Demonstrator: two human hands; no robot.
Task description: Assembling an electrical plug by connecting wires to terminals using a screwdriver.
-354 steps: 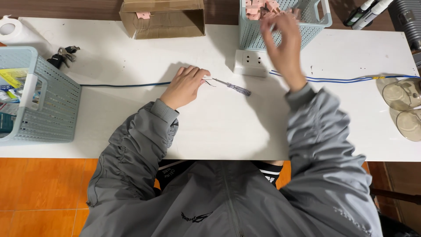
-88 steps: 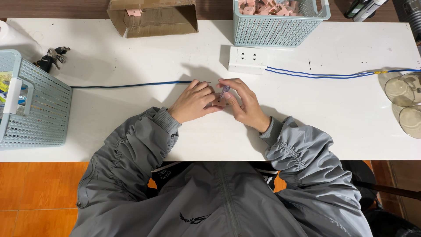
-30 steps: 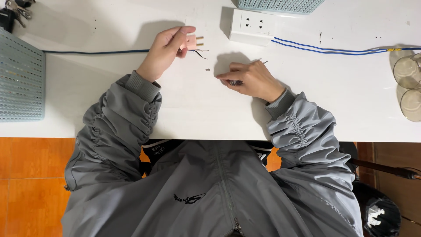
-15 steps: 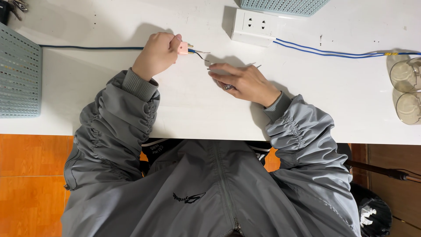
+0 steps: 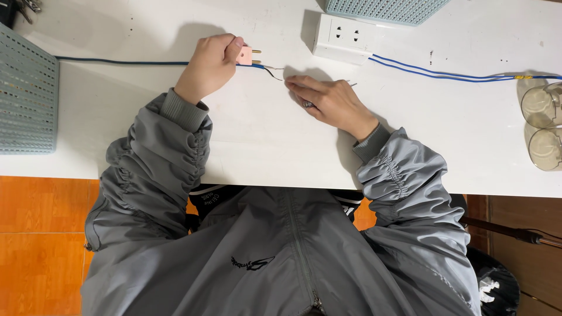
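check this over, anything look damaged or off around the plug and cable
Yes. The blue cable ends in bare split wires just past the left hand, which pinches a small pink plug with two prongs. The wires lie loose beside the plug, short of the right hand.

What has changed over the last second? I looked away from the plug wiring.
The left hand lifted the pink plug and cable end toward the white power strip; the right hand slid left after the bare wires. The power strip stayed put.
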